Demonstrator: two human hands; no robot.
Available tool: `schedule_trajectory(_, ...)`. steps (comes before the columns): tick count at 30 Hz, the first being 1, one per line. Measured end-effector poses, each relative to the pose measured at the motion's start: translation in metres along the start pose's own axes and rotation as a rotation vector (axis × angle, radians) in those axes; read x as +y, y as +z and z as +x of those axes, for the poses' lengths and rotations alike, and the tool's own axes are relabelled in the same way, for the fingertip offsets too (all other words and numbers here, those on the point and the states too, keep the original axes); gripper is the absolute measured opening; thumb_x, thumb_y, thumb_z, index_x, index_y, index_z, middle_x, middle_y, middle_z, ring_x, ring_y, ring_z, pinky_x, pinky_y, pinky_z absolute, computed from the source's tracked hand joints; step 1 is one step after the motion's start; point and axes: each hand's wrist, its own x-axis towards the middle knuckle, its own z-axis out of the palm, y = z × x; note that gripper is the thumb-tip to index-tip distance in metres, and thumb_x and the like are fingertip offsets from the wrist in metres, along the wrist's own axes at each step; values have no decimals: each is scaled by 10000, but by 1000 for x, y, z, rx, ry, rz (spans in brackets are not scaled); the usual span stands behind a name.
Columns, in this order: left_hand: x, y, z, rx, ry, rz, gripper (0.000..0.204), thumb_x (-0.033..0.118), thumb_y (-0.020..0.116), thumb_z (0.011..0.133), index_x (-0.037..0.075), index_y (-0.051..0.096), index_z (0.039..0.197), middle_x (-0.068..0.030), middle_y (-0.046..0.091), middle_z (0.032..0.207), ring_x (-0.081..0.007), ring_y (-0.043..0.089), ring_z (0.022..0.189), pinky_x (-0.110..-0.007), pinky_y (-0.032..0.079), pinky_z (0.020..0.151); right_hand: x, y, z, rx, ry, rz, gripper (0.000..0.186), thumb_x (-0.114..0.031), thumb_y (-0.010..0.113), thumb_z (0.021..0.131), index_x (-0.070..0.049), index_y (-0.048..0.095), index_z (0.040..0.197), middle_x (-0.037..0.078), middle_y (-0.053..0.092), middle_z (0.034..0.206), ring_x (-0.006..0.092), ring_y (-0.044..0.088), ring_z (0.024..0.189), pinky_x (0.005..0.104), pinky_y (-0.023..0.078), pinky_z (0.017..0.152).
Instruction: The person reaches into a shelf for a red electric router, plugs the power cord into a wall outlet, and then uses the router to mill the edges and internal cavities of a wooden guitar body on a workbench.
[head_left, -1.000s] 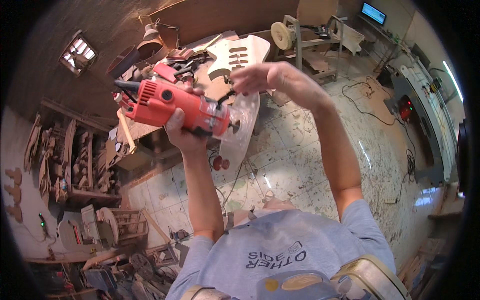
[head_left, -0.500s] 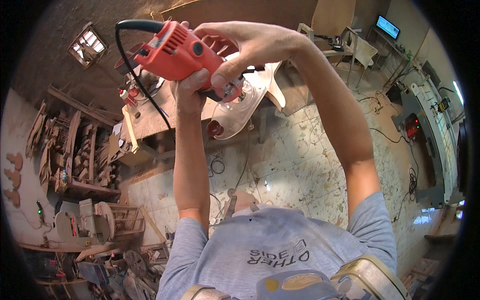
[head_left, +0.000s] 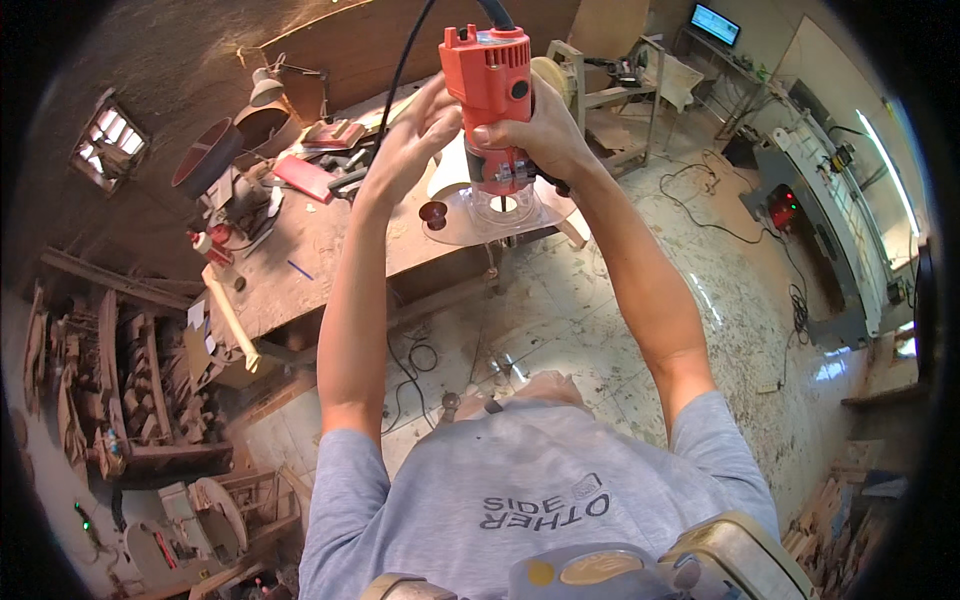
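Broadly, a speckled tiled floor [head_left: 600,310] spreads under everything, with a dusty wooden workbench [head_left: 320,245] on its far left side. Along the right wall stands a long grey machine [head_left: 850,250] with small red and green lights, and at the left a rack [head_left: 165,460] is crammed with offcuts of wood. Over the bench's far right part, in front of the person, a red router [head_left: 490,80] is held upright, a black cable [head_left: 399,70] running from its top. Its clear base plate [head_left: 465,231] spreads out below; whether that rests on the pale wooden piece [head_left: 449,176] just behind it, I cannot tell. The right hand [head_left: 555,130] grips the router's body from the right, thumb across the near side. The left hand [head_left: 408,145] is open, fingers extended, just beside the router's left side; contact cannot be made out. Farther left on the bench are a lamp [head_left: 266,88] and a flat red box [head_left: 304,178]. Smaller still, a dark red round knob [head_left: 433,214] sits at the plate's left end, and a thin blue stick [head_left: 300,270] lies on the bench, left of the left forearm.
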Motion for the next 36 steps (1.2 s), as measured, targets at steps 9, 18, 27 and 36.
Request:
schedule_trajectory(9,-86,4,-27,-51,-143,346,1057,742,752,814,35,498,1559,-201,620,1459,-313,613,1318,-430,506,1058,54,-10,12,137,-34,-272,760,-289,948,661,-65,598,1297,44,690,1135,133,651,1029,317,539,932)
schedule_trajectory(18,-136,10,-9,-202,-93,756,1001,616,935,647,-22,664,1368,-201,620,1464,-365,569,1380,-458,477,1139,90,-11,1,196,21,11,687,-191,913,716,-37,571,1292,45,707,1078,127,681,960,313,575,877)
schedule_trajectory(27,-145,18,1,-304,-175,846,848,494,931,646,133,709,1380,-64,656,1456,-336,489,1397,-464,430,1184,114,-17,4,278,3,-138,697,-232,935,723,-47,566,1284,39,679,1125,141,663,1002,314,549,900)
schedule_trajectory(36,-130,28,7,-298,-253,891,747,502,917,663,87,741,1258,-50,709,1303,-329,545,1197,-417,454,1111,114,-19,2,305,37,-116,695,-272,952,720,-50,574,1259,40,692,1105,130,670,975,306,556,870)
